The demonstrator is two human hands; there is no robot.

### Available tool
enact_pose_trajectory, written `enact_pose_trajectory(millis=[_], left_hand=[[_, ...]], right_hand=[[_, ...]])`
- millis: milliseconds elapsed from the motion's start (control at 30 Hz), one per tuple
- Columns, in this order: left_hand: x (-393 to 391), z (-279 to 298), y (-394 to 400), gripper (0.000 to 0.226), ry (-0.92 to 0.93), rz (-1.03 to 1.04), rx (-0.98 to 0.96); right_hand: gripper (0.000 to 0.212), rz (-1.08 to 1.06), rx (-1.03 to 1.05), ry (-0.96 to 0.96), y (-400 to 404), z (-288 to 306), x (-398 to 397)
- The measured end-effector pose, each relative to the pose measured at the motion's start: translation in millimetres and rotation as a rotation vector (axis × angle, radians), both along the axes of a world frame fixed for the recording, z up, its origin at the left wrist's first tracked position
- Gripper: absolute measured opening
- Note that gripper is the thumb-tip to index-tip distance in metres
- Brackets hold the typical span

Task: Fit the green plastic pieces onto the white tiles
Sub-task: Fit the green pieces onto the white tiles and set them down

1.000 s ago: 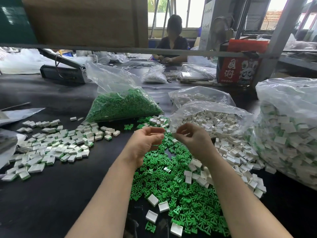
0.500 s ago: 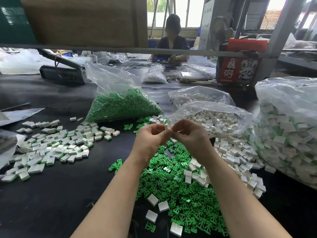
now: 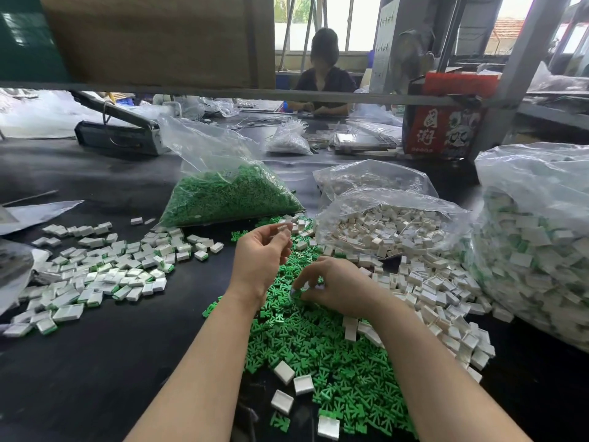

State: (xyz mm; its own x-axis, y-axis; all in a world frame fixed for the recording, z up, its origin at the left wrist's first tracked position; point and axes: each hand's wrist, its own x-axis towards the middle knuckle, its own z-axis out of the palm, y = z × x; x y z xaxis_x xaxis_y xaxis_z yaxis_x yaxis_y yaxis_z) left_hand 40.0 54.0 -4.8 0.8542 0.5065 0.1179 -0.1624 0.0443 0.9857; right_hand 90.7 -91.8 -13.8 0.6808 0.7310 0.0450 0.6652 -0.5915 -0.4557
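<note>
Green pieces (image 3: 318, 342) lie heaped under my right hand (image 3: 338, 287), whose curled fingertips (image 3: 298, 283) pinch into the pile's top. My left hand (image 3: 261, 256) is raised just above and left of it, pinching a white tile (image 3: 282, 228) between thumb and fingers. Finished tiles (image 3: 105, 272) lie well left.

Plastic pretty much everywhere on this matt black table (image 3: 95, 378)

The small green plastic pieces (image 3: 318, 346) look matt and a bit dull, while the little square white plastic tiles (image 3: 430, 295) have a smooth, slightly pearly sheen. The clear crinkly plastic bags (image 3: 207, 154) are thin and glossy, catching the light in wrinkles. Up top there's a brown cardboard panel (image 3: 159, 39), flat and matt, over a grey metal rail (image 3: 318, 95) with a dull painted finish. The red printed box (image 3: 446, 122) looks like glossy card.
</note>
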Motion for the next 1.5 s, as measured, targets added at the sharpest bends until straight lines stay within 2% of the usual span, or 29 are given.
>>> enact_pose_trajectory(millis=[233, 300, 500, 600, 667, 767, 933, 1067, 1333, 1500], left_hand=[[1, -2, 1, 0.012, 0.015, -0.024, 0.033], [1, -3, 2, 0.014, 0.015, -0.034, 0.027], [-1, 1, -1, 0.01, -0.062, -0.097, -0.061], [-1, 2, -3, 0.012, -0.081, -0.094, -0.057], [-1, 3, -4, 0.013, -0.088, -0.112, -0.057], [-2, 4, -5, 0.018, -0.082, -0.13, -0.048], [-2, 5, -9, 0.009, -0.069, -0.161, -0.032], [-4, 6, -10, 0.022, -0.068, -0.183, -0.062], [-4, 6, -13, 0.032, -0.06, -0.199, -0.058], [-5, 7, -16, 0.026, -0.043, -0.216, -0.046]], right_hand=[[0.008, -0.045, 0.049, 0.028, -2, -2, 2], [0.01, -0.083, 0.183, 0.106, -5, 0, 2], [0.01, -0.179, 0.768, 0.459, -12, 16, 0], [0.023, -0.163, 0.935, 0.613, -16, 21, -1], [0.027, -0.146, 0.982, 0.654, -17, 23, -2], [0.02, -0.16, 1.045, 0.691, -18, 24, -3], [0.012, -0.201, 1.124, 0.736, -18, 25, -1], [0.01, -0.22, 1.163, 0.766, -16, 24, 1], [0.023, -0.232, 1.221, 0.806, -15, 22, 3], [0.025, -0.249, 1.221, 0.774, -12, 20, 3]])
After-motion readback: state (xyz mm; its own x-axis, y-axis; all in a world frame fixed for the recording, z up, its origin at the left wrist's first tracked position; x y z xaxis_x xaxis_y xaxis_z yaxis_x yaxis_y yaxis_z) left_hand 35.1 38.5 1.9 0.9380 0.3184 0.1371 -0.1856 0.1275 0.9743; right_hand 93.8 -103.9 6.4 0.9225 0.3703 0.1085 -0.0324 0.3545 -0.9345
